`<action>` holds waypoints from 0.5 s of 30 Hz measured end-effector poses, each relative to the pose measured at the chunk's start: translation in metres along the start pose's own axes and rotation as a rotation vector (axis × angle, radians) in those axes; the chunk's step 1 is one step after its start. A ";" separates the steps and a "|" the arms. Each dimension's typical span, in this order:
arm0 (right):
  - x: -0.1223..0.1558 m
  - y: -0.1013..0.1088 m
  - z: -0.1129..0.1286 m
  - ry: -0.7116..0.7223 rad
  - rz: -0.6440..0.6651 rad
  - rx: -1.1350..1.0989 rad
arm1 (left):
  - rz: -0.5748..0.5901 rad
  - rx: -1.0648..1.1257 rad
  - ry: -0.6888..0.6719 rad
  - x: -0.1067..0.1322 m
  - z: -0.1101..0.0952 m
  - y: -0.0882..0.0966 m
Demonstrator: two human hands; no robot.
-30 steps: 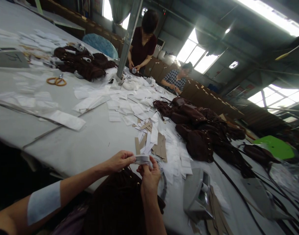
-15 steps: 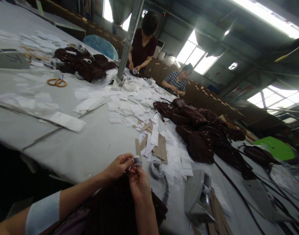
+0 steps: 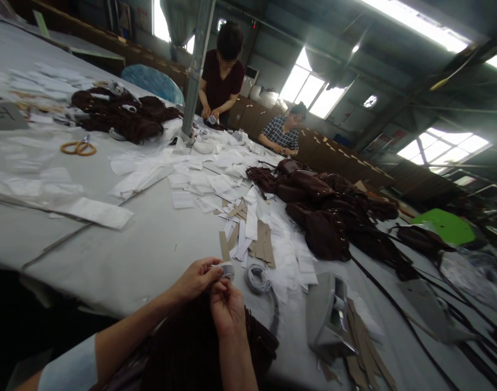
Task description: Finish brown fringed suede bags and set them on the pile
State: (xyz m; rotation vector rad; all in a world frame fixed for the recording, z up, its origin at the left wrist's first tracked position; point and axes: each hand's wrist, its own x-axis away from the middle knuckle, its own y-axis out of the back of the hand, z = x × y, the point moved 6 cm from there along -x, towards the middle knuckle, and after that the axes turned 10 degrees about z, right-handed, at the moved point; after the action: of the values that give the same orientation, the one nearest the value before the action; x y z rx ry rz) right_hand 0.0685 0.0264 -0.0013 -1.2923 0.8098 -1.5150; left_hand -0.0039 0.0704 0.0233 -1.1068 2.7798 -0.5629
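Left hand point(image 3: 202, 278): thumb and fingers pinched on a small grey-and-white roll point(image 3: 227, 271), held up at the near table edge. Right hand point(image 3: 228, 307): just below, fingers curled in, tips at the roll's underside; cannot tell whether they pinch it. Pale band point(image 3: 71, 364) round the left forearm. Dark brown bag point(image 3: 183, 347) under both hands, close to the body, outline partly lost in shadow.

On the table point(image 3: 146, 250), just right of the roll: a coil of grey strap point(image 3: 257, 278), its tail running down toward the bag. Beyond it, cardboard strips point(image 3: 265, 244) mixed with white paper. Tape dispenser point(image 3: 327, 315) farther right, more cardboard beside it. A heap of brown bags point(image 3: 325, 190) past these, eyelets showing on one. Left side: scissors point(image 3: 78, 146) with orange handles, lying flat near a second dark heap point(image 3: 122, 117).

Far side: a standing co-worker point(image 3: 222, 81) beside a metal post point(image 3: 197, 70); another, in a checked shirt point(image 3: 280, 133), lower and to the right.
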 end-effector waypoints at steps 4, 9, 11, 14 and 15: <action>0.007 0.003 0.006 -0.001 -0.001 -0.124 | 0.138 -0.074 0.002 -0.004 -0.004 -0.004; 0.014 0.001 0.007 0.000 0.000 -0.214 | 0.197 -0.225 -0.091 -0.002 -0.011 -0.007; 0.015 -0.002 0.006 -0.015 0.004 -0.140 | 0.145 -0.255 -0.138 0.000 -0.015 -0.007; 0.017 -0.007 0.004 -0.021 -0.020 0.031 | 0.073 -0.306 -0.182 0.004 -0.020 -0.008; 0.017 -0.009 0.005 0.003 -0.033 0.102 | 0.072 -0.300 -0.175 0.005 -0.020 -0.010</action>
State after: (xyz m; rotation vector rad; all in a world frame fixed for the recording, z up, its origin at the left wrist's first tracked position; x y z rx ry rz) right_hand 0.0712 0.0133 0.0137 -1.2333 0.7069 -1.5649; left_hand -0.0057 0.0659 0.0454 -1.0414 2.7938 -0.0370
